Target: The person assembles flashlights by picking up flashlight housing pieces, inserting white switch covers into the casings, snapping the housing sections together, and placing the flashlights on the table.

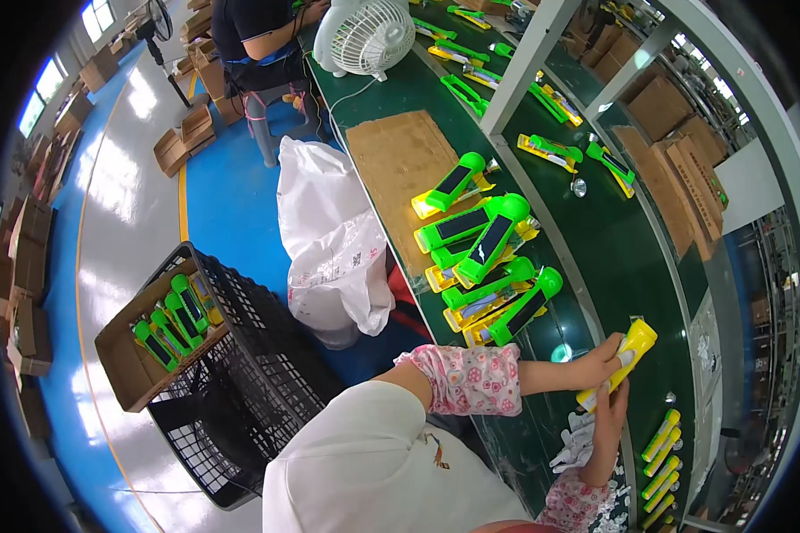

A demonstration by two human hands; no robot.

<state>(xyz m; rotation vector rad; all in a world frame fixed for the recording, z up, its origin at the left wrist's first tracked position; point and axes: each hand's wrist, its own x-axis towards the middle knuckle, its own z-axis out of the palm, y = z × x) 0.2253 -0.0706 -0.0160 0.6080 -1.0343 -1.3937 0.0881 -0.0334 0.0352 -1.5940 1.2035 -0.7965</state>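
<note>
A yellow plastic flashlight housing [642, 338] is held at a slant over the green bench, in both hands. My left hand [598, 362] is closed around its middle, with something small and white at a fingertip. My right hand [608, 417] grips the lower end from below, its fingers partly hidden. Small white plastic parts [576, 444] lie on the bench beside my right wrist. Several yellow housings [660, 466] lie in a row near the bottom right. To the left of my hands, green flashlights with dark panels [493, 244] are piled with yellow parts.
A cardboard sheet [400, 151] lies under part of the pile. More green and yellow pieces [547, 151] line the green belt [609, 240]. A white fan [369, 37] stands near a seated person [253, 40]. Beside the bench are a white bag [333, 240] and a black crate [267, 382].
</note>
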